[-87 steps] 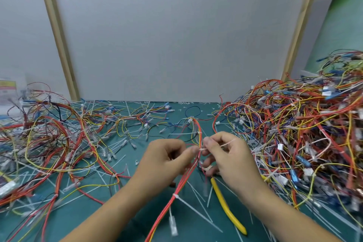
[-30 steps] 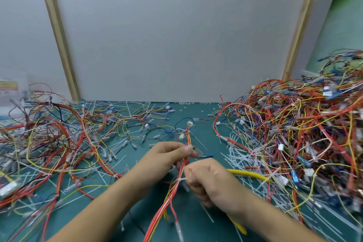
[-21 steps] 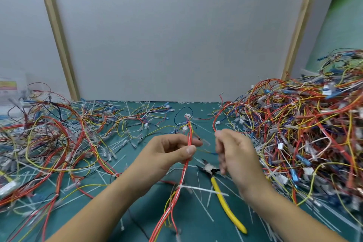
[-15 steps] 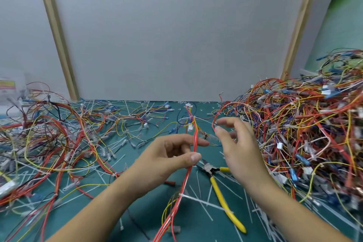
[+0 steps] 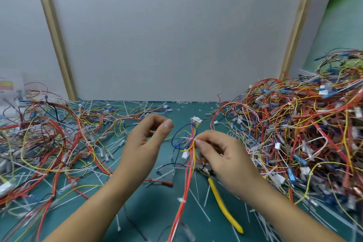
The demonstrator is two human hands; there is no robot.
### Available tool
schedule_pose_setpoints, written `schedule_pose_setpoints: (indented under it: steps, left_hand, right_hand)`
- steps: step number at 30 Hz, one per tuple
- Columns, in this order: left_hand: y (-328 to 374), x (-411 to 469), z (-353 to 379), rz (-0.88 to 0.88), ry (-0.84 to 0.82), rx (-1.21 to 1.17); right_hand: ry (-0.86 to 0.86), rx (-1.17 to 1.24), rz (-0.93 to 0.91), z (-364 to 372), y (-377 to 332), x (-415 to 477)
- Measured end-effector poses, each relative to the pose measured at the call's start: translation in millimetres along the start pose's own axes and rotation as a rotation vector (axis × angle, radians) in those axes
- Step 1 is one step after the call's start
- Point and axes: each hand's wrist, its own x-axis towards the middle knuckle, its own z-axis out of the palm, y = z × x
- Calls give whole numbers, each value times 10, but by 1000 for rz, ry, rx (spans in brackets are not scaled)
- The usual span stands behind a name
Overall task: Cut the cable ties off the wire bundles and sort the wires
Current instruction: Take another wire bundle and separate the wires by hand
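Right hand (image 5: 225, 155) pinches the wire bundle (image 5: 189, 171) between thumb and fingertips, mid-mat, just below where its red, yellow and blue strands fan out to a white connector (image 5: 196, 119) at the far end. The bundle trails toward the near edge, with one white cable tie (image 5: 181, 200) on it. Left hand (image 5: 145, 143) is raised just left of the bundle, fingers loosely curled, thumb and forefinger apart, nothing plainly held. Yellow-handled cutters (image 5: 224, 208) lie on the green mat (image 5: 157, 212), head tucked under the right hand. Large heap of wires (image 5: 304, 133) on the right; a flatter pile (image 5: 49, 139) on the left. Loose tie strips (image 5: 200, 208) are scattered over the mat.
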Motion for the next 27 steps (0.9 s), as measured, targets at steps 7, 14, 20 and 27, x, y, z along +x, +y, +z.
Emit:
schedule_pose_setpoints:
  steps: [7,14,20,27]
  left_hand:
    - [12,-17,53,-326,-331,-157]
    - [1,-2,26,-326,-336,-143]
    - [-3,-28,-26,-19,-428,-37]
    - [42,-75,6,314,-327,300]
  right_hand:
    - [0,-384,-178,-14,-1,-46]
    - [-16,-417,-73,10,-20,-68]
    - [-21,-177,97,14,-49,-51]
    - [-88,119,291,80,-78,-49]
